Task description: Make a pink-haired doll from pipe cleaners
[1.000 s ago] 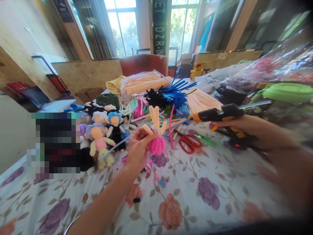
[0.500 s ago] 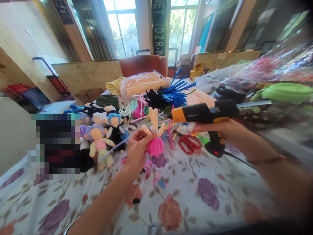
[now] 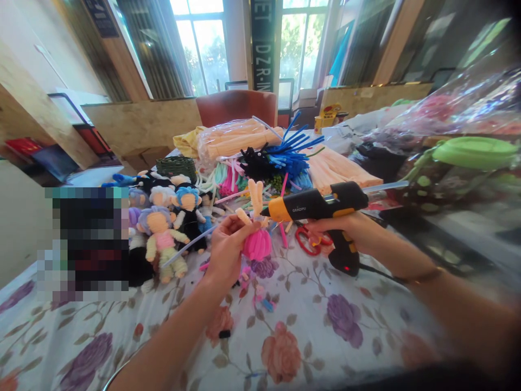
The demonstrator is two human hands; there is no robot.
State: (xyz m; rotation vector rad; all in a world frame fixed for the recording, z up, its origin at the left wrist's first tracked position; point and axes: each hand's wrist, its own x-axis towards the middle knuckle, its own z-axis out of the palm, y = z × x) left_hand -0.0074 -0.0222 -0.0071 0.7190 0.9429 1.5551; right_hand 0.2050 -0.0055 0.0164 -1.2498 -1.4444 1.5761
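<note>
My left hand point(image 3: 230, 241) pinches a small pipe-cleaner doll body point(image 3: 258, 244), with a bright pink skirt below and peach limbs sticking up. A pale bluish stem point(image 3: 187, 247) runs out from the same hand toward the lower left; whether the fingers grip it, I cannot tell. My right hand point(image 3: 345, 225) is wrapped around the handle of a black and yellow glue gun point(image 3: 313, 205), a glue stick jutting from its rear. The nozzle tip is at the doll's waist, touching or very close. Red-handled scissors point(image 3: 311, 241) lie behind the right hand, partly hidden.
Finished dolls point(image 3: 163, 231) crowd the left side beside a blurred-out patch. Bundles of blue pipe cleaners point(image 3: 291, 155) and wrapped peach ones point(image 3: 232, 140) are piled at the back. A green-lidded container point(image 3: 474, 152) stands right. Small scraps point(image 3: 266, 304) dot the flowered tablecloth point(image 3: 195, 358).
My right hand has brought the glue gun left and slightly down, so its nozzle has come up to the doll's waist. My left hand stays nearly still with the doll body.
</note>
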